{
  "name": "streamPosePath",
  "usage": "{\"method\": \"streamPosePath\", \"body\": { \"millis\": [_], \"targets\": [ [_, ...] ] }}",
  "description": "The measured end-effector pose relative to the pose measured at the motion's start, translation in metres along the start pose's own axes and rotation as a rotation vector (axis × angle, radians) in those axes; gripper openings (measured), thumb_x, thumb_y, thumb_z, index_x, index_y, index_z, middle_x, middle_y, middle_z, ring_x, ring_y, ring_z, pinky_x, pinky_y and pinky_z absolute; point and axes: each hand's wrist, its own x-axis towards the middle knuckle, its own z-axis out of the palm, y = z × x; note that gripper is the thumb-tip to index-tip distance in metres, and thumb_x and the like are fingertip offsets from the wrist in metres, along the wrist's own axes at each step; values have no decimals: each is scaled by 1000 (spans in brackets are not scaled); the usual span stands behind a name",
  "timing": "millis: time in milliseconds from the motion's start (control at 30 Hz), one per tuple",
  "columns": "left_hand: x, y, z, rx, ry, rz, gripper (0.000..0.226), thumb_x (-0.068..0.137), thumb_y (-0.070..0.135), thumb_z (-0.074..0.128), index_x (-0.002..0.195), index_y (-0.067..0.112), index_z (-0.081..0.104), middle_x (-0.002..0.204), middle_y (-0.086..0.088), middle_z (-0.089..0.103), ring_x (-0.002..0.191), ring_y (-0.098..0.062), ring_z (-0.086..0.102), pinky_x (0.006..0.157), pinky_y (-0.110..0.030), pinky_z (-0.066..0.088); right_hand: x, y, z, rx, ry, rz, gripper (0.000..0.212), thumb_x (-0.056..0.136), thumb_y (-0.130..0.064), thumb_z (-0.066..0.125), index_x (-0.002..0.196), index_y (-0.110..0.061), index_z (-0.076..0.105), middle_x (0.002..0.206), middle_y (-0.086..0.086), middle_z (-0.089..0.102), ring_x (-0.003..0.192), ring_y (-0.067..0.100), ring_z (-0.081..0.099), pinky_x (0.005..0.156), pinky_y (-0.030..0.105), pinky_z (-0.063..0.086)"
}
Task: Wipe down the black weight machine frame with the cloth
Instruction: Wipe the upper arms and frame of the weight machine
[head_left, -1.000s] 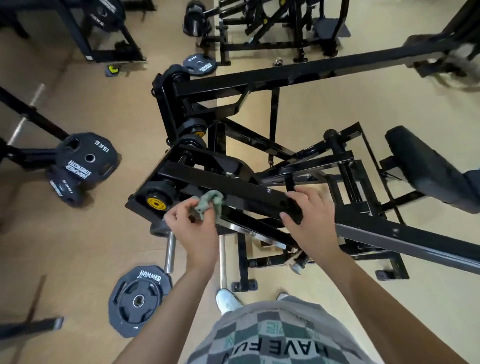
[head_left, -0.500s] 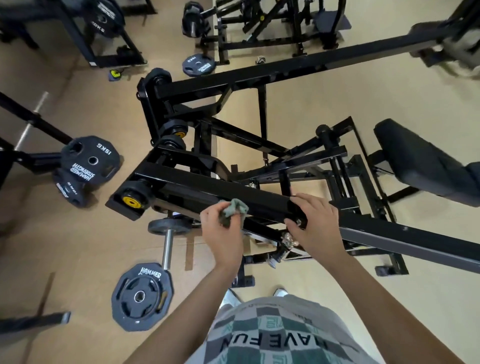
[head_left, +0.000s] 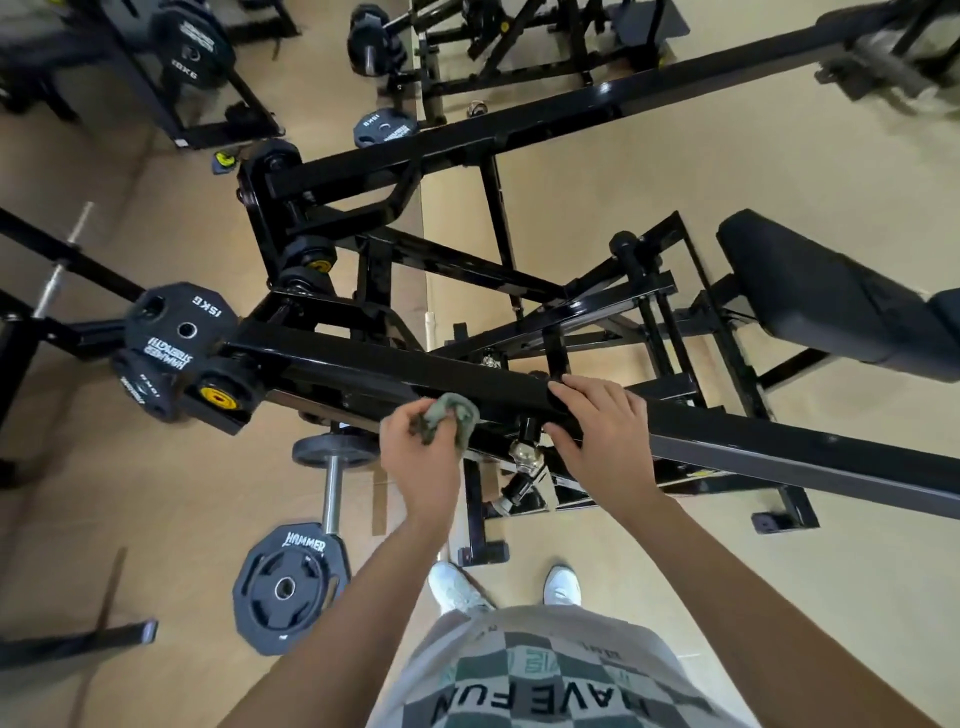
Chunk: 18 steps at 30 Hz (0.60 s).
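The black weight machine frame (head_left: 363, 364) fills the middle of the view, its near beam running from a yellow-capped pivot at the left down to the right. My left hand (head_left: 421, 457) grips a bunched grey-green cloth (head_left: 449, 418) and holds it against the near side of that beam. My right hand (head_left: 602, 436) grips the same beam just to the right, fingers over its top and thumb on the near face.
A Hammer weight plate (head_left: 288, 587) lies on the tan floor at lower left, under a loaded peg. More plates (head_left: 179, 332) hang at the left. A black padded seat (head_left: 831, 306) stands at the right. Other machines are at the back. My white shoes (head_left: 457, 587) stand below the beam.
My left hand has slid the cloth to the right along the near beam, from beside the yellow-capped pivot toward my right hand. My right hand has kept its grip on the beam.
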Motion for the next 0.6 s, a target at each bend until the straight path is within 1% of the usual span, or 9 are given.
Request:
{"method": "streamPosePath", "body": {
  "millis": [67,133,200,267,400,467,533,567,600],
  "targets": [
    [10,-2,-6,-46,84,-89,22,88,8,73,99,26,66,106,2,66,94,-9,67,84,-32,61,0,2,1,-8,7,-20,44,87,-32,74,128,-22,64,130,-3,63,121,21,54,105,42,36],
    [16,-2,-8,-81,163,-140,19,88,5,70,99,19,67,97,3,69,89,-8,68,83,-35,62,1,3,1,-14,3,-30,44,88,-33,73,129,-21,64,130,-3,63,121,21,54,105,42,36],
    [13,-1,-6,-81,166,-169,15,90,6,69,98,18,66,93,4,69,88,-12,69,79,-31,62,0,4,1,-17,-12,-45,45,88,-32,73,131,-21,63,131,-2,62,122,21,54,105,41,37],
    [1,1,0,-95,90,-226,13,92,10,71,94,20,65,92,3,69,88,-15,70,75,-24,60,-1,7,-1,-12,-35,-68,48,89,-29,72,134,-21,60,133,-3,61,125,20,53,107,41,36],
    [-27,1,18,-106,-112,-264,9,90,14,76,95,15,69,92,-4,74,87,-19,72,81,-34,61,-4,13,-4,10,-79,-99,51,89,-21,71,138,-21,58,140,-3,58,130,19,49,111,39,34],
    [-39,4,26,-123,-195,-279,7,94,14,72,99,12,68,89,-4,74,77,-18,71,71,-30,61,-5,13,-5,31,-90,-96,52,88,-18,72,139,-21,58,142,-4,57,132,19,49,112,41,33],
    [-43,7,29,-206,-239,-357,4,97,11,67,100,11,66,83,-4,70,65,-15,64,58,-27,56,-5,13,-6,45,-90,-88,53,88,-16,72,139,-22,58,143,-4,57,132,19,49,112,41,34],
    [-42,9,29,-258,-260,-417,3,98,10,65,101,10,65,82,-4,70,63,-14,63,60,-28,55,-5,13,-7,51,-86,-78,53,87,-15,73,138,-22,59,142,-4,57,132,20,50,111,42,34],
    [-38,10,28,-316,-273,-494,3,99,9,63,102,8,64,82,-5,70,65,-13,65,67,-30,57,-5,12,-6,62,-84,-60,53,86,-14,73,137,-22,60,142,-4,58,132,20,50,111,43,35]
  ]
}}
